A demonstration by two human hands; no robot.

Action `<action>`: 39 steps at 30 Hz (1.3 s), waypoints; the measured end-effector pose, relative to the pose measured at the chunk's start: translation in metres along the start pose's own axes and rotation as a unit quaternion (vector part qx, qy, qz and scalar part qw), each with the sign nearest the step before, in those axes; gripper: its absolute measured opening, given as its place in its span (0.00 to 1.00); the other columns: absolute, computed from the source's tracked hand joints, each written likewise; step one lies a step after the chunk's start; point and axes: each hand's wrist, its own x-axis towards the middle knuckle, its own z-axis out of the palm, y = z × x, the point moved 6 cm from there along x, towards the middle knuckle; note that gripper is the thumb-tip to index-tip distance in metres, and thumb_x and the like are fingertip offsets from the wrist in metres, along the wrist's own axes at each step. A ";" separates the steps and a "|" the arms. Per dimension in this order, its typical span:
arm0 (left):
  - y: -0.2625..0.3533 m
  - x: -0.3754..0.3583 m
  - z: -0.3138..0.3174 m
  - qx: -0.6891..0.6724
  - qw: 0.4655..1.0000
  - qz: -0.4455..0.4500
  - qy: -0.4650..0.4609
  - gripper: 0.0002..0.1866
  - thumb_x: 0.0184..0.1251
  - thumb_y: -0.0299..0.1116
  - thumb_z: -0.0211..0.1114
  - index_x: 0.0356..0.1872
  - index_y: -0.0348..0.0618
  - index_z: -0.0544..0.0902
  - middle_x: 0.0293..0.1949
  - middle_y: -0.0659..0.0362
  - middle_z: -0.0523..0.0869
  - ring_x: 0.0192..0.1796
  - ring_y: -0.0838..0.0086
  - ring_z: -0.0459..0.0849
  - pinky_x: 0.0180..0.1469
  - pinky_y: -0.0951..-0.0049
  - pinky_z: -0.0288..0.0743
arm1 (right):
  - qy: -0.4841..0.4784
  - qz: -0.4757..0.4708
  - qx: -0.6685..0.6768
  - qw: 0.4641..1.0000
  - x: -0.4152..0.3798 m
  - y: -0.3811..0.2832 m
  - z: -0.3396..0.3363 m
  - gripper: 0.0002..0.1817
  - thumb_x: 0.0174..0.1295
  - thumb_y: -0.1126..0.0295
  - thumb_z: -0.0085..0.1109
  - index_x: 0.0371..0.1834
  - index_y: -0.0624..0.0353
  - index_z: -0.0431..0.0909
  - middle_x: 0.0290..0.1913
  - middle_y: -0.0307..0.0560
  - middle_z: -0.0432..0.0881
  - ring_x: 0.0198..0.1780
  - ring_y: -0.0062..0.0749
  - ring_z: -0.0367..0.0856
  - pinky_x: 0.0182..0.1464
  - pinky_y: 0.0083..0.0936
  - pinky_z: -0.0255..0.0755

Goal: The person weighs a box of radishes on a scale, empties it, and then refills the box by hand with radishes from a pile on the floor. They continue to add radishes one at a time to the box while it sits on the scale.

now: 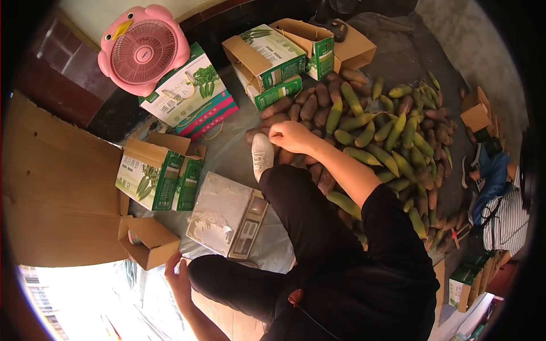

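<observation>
My right hand (291, 137) is over the near edge of a heap of vegetables, just beside my white shoe (262, 156). Its fingers are curled together, and anything in them is hidden. Around it lie brownish-red root vegetables (307, 107), with long green radishes (395, 133) piled further right. My left hand (178, 278) is by my bent knee, close to a small open cardboard box (149, 241). Its fingers are loosely bent and apart, with nothing visible in them. Between my legs and the boxes stands a flat scale (220, 213) with a dirty plate and a keypad.
Printed green-and-white cartons (149, 176) stand left of the scale, and more cartons (272, 57) at the back. A pink fan (144, 51) rests by a carton. Another person in a striped garment (506, 221) is at the right edge. Plastic sheeting covers the floor.
</observation>
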 end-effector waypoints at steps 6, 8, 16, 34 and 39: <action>0.072 0.030 0.074 0.093 0.983 0.080 -0.135 0.16 0.55 0.28 0.65 0.47 0.39 0.81 0.46 0.49 0.83 0.50 0.56 0.80 0.56 0.62 0.69 | -0.039 0.132 0.017 0.990 -0.002 0.101 0.009 0.09 0.55 0.66 0.57 0.31 0.60 0.81 0.25 0.41 0.83 0.25 0.26 0.81 0.31 0.25 0.72; 0.079 0.035 0.102 0.133 0.963 0.112 -0.206 0.17 0.56 0.32 0.67 0.48 0.41 0.81 0.46 0.51 0.83 0.51 0.58 0.80 0.59 0.56 0.65 | -0.032 0.146 0.009 0.989 0.004 0.123 0.012 0.09 0.53 0.66 0.58 0.31 0.59 0.82 0.27 0.47 0.83 0.31 0.35 0.82 0.35 0.31 0.73; 0.043 0.046 0.152 0.248 0.924 0.094 -0.276 0.19 0.57 0.37 0.66 0.50 0.47 0.80 0.46 0.53 0.83 0.51 0.58 0.79 0.62 0.43 0.59 | -0.016 0.172 -0.132 0.976 0.059 0.178 0.028 0.09 0.54 0.66 0.57 0.30 0.58 0.82 0.32 0.51 0.84 0.34 0.40 0.83 0.38 0.33 0.75; 0.009 0.073 0.151 0.159 0.951 0.035 -0.263 0.19 0.53 0.34 0.68 0.48 0.43 0.81 0.36 0.51 0.84 0.42 0.56 0.82 0.49 0.59 0.70 | -0.148 0.129 -0.651 0.734 0.286 0.174 0.063 0.19 0.62 0.70 0.46 0.57 0.53 0.70 0.38 0.43 0.85 0.32 0.44 0.84 0.24 0.50 0.70; 0.018 0.074 0.145 0.145 0.954 0.025 -0.263 0.19 0.53 0.33 0.67 0.48 0.43 0.81 0.36 0.51 0.84 0.42 0.56 0.82 0.48 0.59 0.72 | -0.105 0.125 -0.652 0.740 0.272 0.169 0.049 0.12 0.60 0.70 0.50 0.40 0.53 0.83 0.35 0.39 0.86 0.34 0.37 0.84 0.29 0.50 0.72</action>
